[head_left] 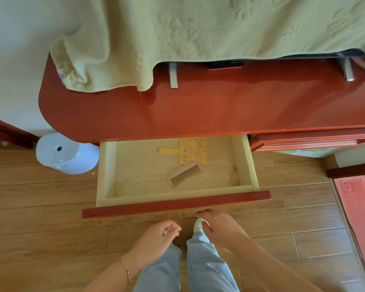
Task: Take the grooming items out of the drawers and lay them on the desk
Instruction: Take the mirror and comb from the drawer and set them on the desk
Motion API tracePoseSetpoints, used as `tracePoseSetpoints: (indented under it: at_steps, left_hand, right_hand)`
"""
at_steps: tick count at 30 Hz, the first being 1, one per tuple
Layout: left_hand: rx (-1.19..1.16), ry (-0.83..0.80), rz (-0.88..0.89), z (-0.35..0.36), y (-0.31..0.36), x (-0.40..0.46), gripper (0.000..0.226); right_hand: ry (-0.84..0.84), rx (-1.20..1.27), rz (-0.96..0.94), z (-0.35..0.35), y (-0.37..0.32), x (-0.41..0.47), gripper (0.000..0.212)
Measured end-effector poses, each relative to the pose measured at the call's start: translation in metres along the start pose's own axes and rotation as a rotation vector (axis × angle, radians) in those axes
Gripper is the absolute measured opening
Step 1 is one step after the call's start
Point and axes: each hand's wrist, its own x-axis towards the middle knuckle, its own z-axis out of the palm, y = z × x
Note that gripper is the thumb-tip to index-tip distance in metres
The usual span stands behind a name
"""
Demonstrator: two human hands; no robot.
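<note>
Two items lie mid-frame in our open pale wooden drawer [243, 163]: yellow patterned hand mirror [191, 151], tan comb [185, 174]. Left hand [159, 234] and right hand [218, 227] hang empty, fingers relaxed, below it.

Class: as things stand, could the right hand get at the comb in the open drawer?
Probably yes. The drawer is pulled out, the comb lies uncovered, and the right hand hovers empty just before the drawer front.

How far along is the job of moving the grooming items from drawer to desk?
Done: the drawer is pulled open. In hand: nothing; the left hand and right hand hover empty below the drawer front. Left: the comb and the yellow hand mirror both lie in the drawer, and none is on the desk.
</note>
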Motion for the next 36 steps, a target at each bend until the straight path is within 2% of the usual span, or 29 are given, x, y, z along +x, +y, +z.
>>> tracePoseSetpoints:
  at_steps: [5,7,9,11,13,15,18,21,26,36]
  left_hand:
    - [-0.032,0.076,0.239,-0.024,0.052,-0.001,0.016]
    - [0.049,0.131,0.315,-0.043,0.065,0.010,0.014]
    - [0.183,0.259,0.384,-0.061,0.070,0.031,0.016]
    - [0.295,0.434,0.425,-0.077,0.071,0.058,0.020]
    - [0.388,0.527,0.428,-0.089,0.069,0.086,0.022]
    - [0.477,0.535,0.380,-0.098,0.064,0.111,0.026]
    - [0.572,0.510,0.274,-0.105,0.054,0.134,0.031]
    - [0.671,0.502,0.205,-0.106,0.044,0.147,0.035]
    - [0.665,0.480,0.132,-0.098,0.033,0.161,0.042]
    - [0.732,0.555,0.122,-0.083,0.025,0.170,0.031]
  right_hand:
    - [0.328,0.045,-0.365,-0.031,-0.024,-0.010,0.026]
    - [0.417,0.070,-0.375,-0.047,-0.030,0.000,0.024]
    - [0.500,0.053,-0.343,-0.064,-0.031,0.016,0.026]
    - [0.482,0.007,-0.268,-0.075,-0.027,0.041,0.028]
    - [0.375,-0.087,-0.172,-0.079,-0.022,0.069,0.033]
    - [0.252,-0.231,-0.091,-0.079,-0.018,0.089,0.038]
    - [0.187,-0.341,-0.059,-0.076,-0.014,0.105,0.043]
    - [0.173,-0.378,-0.063,-0.072,-0.011,0.111,0.045]
    - [0.181,-0.391,-0.078,-0.067,-0.009,0.119,0.044]
    - [0.209,-0.380,-0.019,-0.055,-0.012,0.126,0.036]
